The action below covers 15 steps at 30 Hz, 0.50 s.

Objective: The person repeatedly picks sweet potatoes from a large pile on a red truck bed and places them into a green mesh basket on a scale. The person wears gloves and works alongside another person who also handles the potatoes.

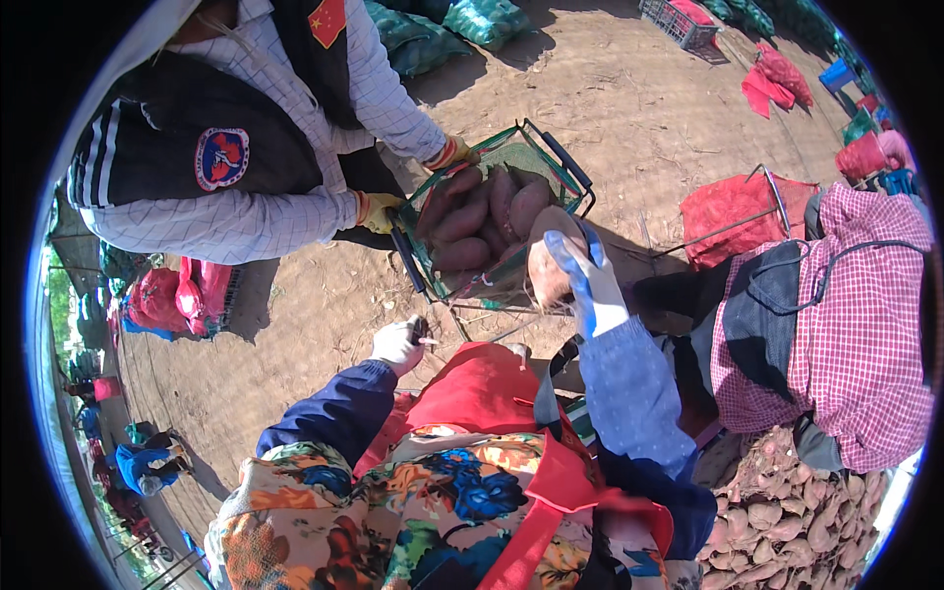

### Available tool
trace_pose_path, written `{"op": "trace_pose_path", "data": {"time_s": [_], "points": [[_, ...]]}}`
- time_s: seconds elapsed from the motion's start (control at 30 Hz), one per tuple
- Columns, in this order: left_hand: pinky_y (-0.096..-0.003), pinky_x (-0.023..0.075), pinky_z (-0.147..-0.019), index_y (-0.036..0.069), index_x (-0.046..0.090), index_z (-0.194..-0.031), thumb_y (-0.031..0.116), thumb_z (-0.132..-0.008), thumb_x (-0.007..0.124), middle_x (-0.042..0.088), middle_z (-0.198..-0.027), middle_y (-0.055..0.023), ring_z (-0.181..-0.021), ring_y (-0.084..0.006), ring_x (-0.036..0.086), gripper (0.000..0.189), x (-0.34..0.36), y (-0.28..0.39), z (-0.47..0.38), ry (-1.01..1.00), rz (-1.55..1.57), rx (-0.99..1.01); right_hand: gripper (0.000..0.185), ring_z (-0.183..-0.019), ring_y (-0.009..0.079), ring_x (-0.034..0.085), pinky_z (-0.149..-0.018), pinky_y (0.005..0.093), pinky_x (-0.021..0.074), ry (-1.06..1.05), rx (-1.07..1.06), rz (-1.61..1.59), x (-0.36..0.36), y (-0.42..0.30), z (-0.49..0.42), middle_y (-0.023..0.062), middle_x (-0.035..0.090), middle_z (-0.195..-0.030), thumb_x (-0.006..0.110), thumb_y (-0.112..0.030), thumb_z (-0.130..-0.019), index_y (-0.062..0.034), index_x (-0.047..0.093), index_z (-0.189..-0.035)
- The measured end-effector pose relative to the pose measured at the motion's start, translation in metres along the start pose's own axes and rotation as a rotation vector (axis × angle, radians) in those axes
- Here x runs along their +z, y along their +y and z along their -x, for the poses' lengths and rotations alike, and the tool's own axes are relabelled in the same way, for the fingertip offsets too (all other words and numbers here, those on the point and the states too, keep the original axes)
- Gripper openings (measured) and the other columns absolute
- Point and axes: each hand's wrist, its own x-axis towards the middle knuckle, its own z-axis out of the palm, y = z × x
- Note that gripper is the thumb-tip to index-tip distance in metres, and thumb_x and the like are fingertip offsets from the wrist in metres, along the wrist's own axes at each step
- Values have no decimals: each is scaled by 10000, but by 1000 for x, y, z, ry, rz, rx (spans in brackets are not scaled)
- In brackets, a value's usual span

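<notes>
My right hand [588, 276], in a white and blue glove, grips a large sweet potato [550, 258] at the near right edge of a green mesh bag [549, 173] held open on a metal frame. Several sweet potatoes [463, 221] lie inside the bag. My left hand [399, 345], in a white glove, is closed around a small dark object [420, 330] that I cannot identify, left of the frame and above the ground. Across from me, another person's two gloved hands [380, 212] hold the frame's far left side.
A co-worker in a checked shirt [863, 324] bends at the right, near a red mesh bag [730, 217] on a metal stand. Behind lies a heap of sweet potatoes [782, 531]. Full green sacks [487, 21] lie on the soil beyond; red bags [158, 299] rest in a crate at left.
</notes>
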Motion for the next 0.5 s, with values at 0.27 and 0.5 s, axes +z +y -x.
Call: {"op": "trace_pose_path", "data": {"time_s": [0.27,0.5], "points": [[-346,532,-628,126,729,-976,269,-900,693,720,-772,-56,-707,-180,689,166,49,-71,-5,-401,592,-106,425,-751,105,646,-558,275,541,180,264,-90,-55,88,5,40,706,-998,736,-219,-900,-83,579,-1271],[-327,528,-703,76,734,-977,242,-893,691,724,-828,-96,-798,-198,710,191,39,111,-119,-487,117,793,411,-639,136,634,-495,276,523,822,224,-392,-160,186,206,46,661,-906,684,-322,-925,-97,607,-1260]]}}
